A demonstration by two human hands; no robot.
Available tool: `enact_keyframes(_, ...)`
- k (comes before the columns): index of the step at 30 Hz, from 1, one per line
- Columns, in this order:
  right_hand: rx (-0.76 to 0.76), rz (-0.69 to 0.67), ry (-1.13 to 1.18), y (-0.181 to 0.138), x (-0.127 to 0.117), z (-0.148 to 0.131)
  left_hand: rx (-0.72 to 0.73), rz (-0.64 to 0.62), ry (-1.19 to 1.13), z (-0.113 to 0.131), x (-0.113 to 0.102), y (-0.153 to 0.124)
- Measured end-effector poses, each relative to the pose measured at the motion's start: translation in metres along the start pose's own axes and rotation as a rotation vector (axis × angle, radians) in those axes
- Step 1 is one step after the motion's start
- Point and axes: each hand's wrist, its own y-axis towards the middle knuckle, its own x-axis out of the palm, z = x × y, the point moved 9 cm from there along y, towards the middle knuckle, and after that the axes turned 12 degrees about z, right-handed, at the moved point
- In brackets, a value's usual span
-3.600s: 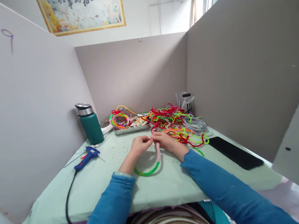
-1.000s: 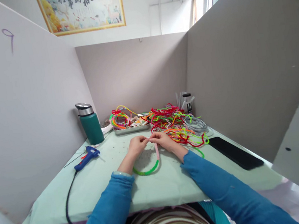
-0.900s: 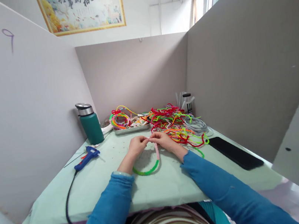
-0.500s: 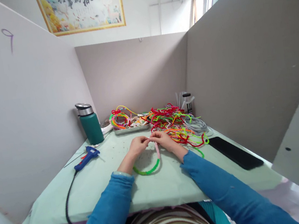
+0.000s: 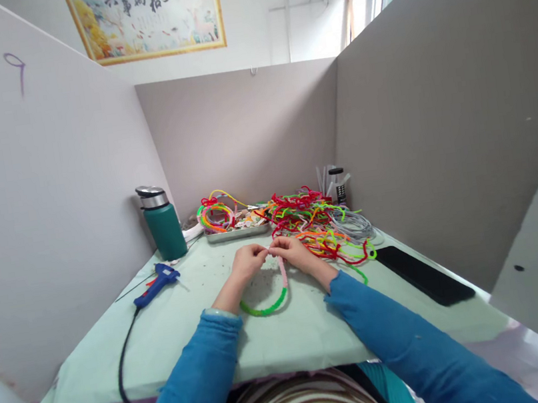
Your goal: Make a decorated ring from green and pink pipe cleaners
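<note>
A fuzzy ring point(image 5: 268, 310), wrapped in green and pale pink like pipe cleaner, hangs in a loop between my hands just over the table. My left hand point(image 5: 249, 260) pinches it at the top, thumb against forefinger. Right beside, my right hand point(image 5: 293, 252) is closed on the pink end of the same ring. The fingertips of both hands almost meet, and they hide the spot where the ends come together. Part of the ring's left side is covered by my left wrist.
A heap of coloured pipe cleaners point(image 5: 309, 216) lies behind my right hand, with coiled grey wire point(image 5: 353, 224) alongside. Further back are a metal tray point(image 5: 238, 234) and a jar point(image 5: 338, 186). A green bottle point(image 5: 164, 227) and blue glue gun point(image 5: 157, 285) are left; a black phone point(image 5: 424, 274) is right.
</note>
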Motion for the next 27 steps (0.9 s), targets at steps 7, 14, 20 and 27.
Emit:
enact_keyframes(7, -0.019, 0.016, -0.029, -0.0007, -0.0005, -0.0068, 0.034, -0.029, 0.012, 0.0000, 0.0034, 0.0002)
enact_keyframes(14, 0.002, 0.014, -0.023, -0.0006, 0.0002, -0.0032, 0.039, -0.053, -0.006, 0.0008, 0.0056, -0.0008)
enact_keyframes(20, -0.025, 0.020, -0.019, -0.0004, 0.0000, -0.0070, 0.041, -0.053, -0.003, 0.0036, 0.0043, -0.0019)
enact_keyframes(27, 0.029, 0.010, -0.021, -0.0002, 0.0017, 0.0020, 0.051, -0.040, 0.008, 0.0031, 0.0036, -0.0012)
